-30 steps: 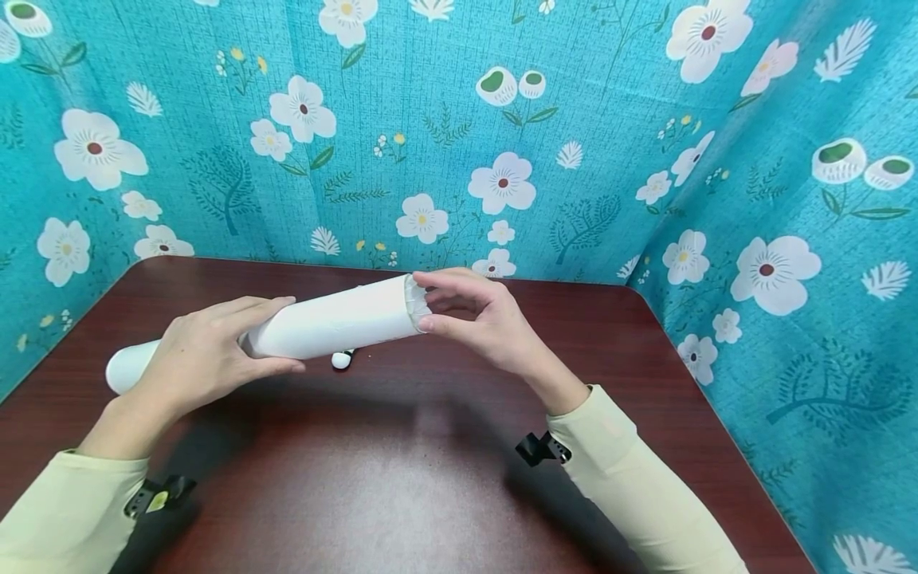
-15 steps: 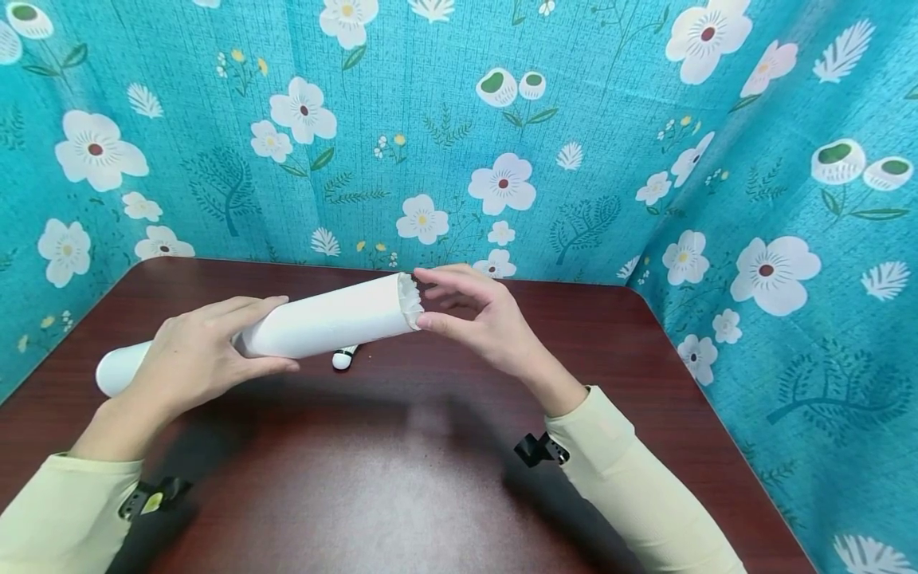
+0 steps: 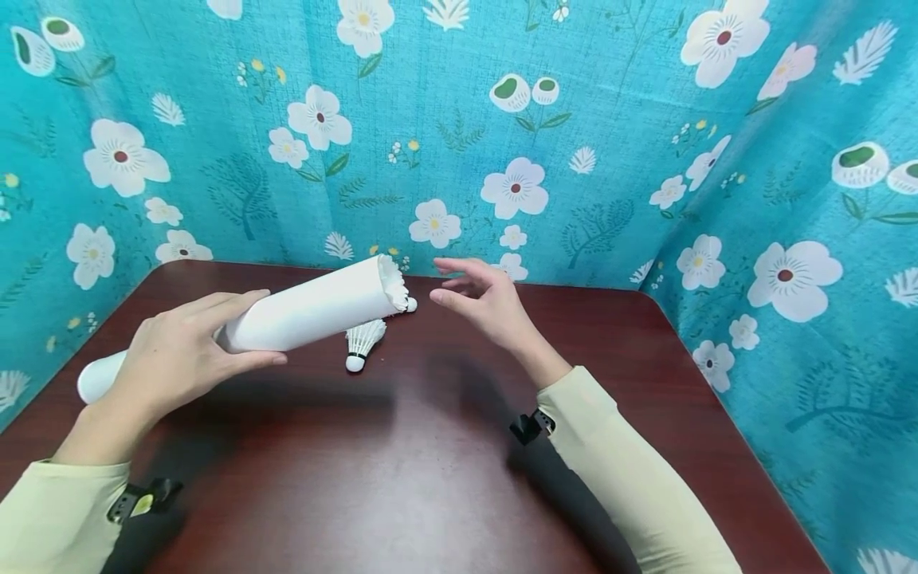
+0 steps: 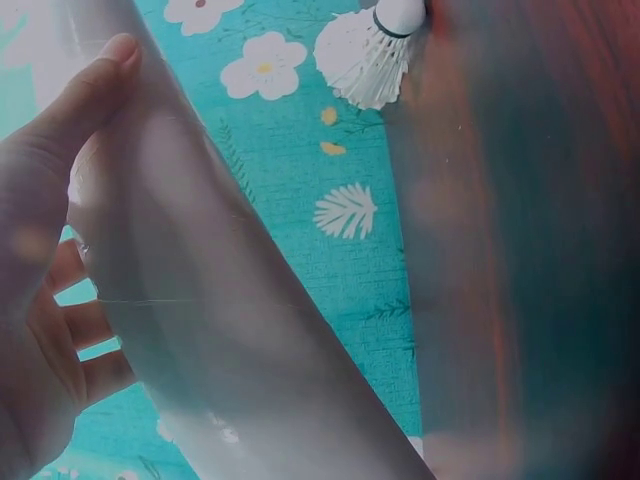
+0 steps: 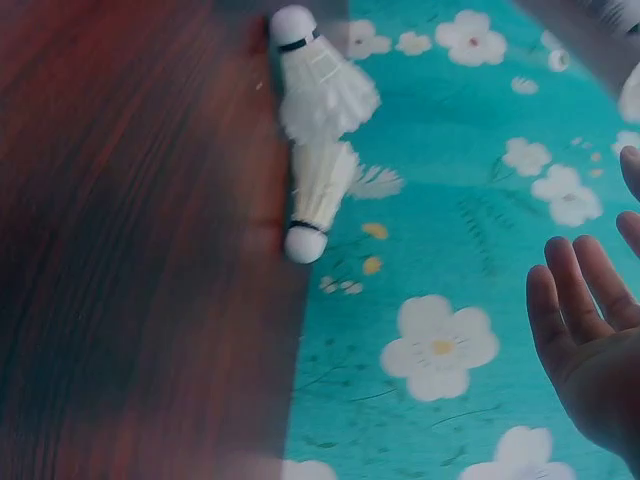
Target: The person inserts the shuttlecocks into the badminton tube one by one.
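My left hand [image 3: 175, 351] grips a long white shuttlecock tube [image 3: 315, 307] in the head view, holding it slanted over the table with its right end higher. Jagged white feather edges [image 3: 394, 285] show in the mouth of the tube. In the left wrist view, the thumb lies along one side of the tube [image 4: 220, 280] and the fingers wrap behind it. Apart from the tube mouth, my right hand [image 3: 493, 307] is held in the air with loosely bent fingers and nothing in them. A shuttlecock [image 3: 364, 340] lies on the table beyond the tube.
A second shuttlecock [image 3: 412, 304] shows behind the tube mouth; the right wrist view has this shuttlecock [image 5: 320, 195] skirt to skirt with the first. The dark red-brown table [image 3: 430, 478] ends at a teal flowered curtain [image 3: 445, 135] at the back and right.
The tube has moved left and tilted up, away from the right fingers that were at its mouth. Feather edges in the mouth show more plainly, and both shuttlecocks have come into sight.
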A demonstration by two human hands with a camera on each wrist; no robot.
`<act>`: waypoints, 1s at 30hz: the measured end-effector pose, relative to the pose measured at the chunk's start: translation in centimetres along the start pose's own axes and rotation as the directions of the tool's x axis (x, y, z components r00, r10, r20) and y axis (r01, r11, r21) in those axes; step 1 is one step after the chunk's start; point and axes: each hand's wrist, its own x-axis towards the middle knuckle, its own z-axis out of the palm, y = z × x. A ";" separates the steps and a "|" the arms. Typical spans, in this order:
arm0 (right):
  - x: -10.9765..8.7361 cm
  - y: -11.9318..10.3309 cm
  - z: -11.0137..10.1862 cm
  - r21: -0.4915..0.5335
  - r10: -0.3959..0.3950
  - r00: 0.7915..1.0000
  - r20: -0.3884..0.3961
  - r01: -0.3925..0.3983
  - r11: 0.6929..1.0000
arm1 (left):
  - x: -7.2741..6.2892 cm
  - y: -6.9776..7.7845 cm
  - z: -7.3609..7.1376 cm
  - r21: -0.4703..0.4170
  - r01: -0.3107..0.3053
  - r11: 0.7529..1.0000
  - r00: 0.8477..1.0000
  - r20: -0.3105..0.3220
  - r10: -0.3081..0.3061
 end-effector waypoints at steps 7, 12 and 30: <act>2.4 3.9 1.8 -0.023 0.094 0.995 0.017 -0.094 0.995 | -0.1 -0.3 -0.9 0.020 0.079 0.997 0.997 0.025 -0.079; 3.7 5.6 3.8 -0.054 0.115 0.992 0.047 -0.113 0.992 | -0.1 -0.6 -1.6 0.023 0.140 0.990 0.989 0.051 -0.141; 7.4 7.0 8.8 -0.397 0.099 0.946 0.308 0.033 0.917 | -0.4 -2.0 -3.1 0.025 0.228 0.973 0.969 0.086 -0.230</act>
